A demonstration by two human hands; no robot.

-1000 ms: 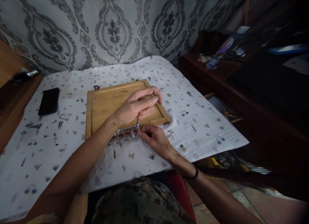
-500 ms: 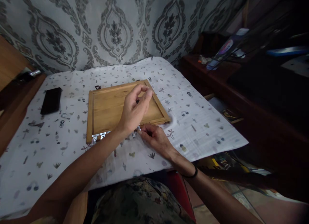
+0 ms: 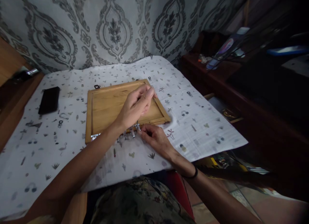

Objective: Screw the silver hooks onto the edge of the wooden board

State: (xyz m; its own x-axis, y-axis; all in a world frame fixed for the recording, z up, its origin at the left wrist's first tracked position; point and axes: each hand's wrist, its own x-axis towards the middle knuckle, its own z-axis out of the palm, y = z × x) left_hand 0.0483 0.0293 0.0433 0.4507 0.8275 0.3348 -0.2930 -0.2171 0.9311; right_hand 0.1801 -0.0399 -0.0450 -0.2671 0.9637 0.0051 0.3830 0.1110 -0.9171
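A shallow wooden tray lies flat on a printed white cloth. A metal strip with several hooks runs along the tray's near edge. My left hand hovers over the tray's near right part, fingers curled and pinched round a thin tool whose tip points down at the strip. My right hand rests on the cloth just right of the strip, fingertips pinching its right end against the tray.
A black flat case lies on the cloth at the left. A dark wooden cabinet with clutter on top stands right of the table. Patterned wallpaper closes off the back. My lap is below the cloth's front edge.
My left hand lifted and turned over the tray half a second ago, then dropped back toward the metal strip. My right hand stayed put at the strip's right end.
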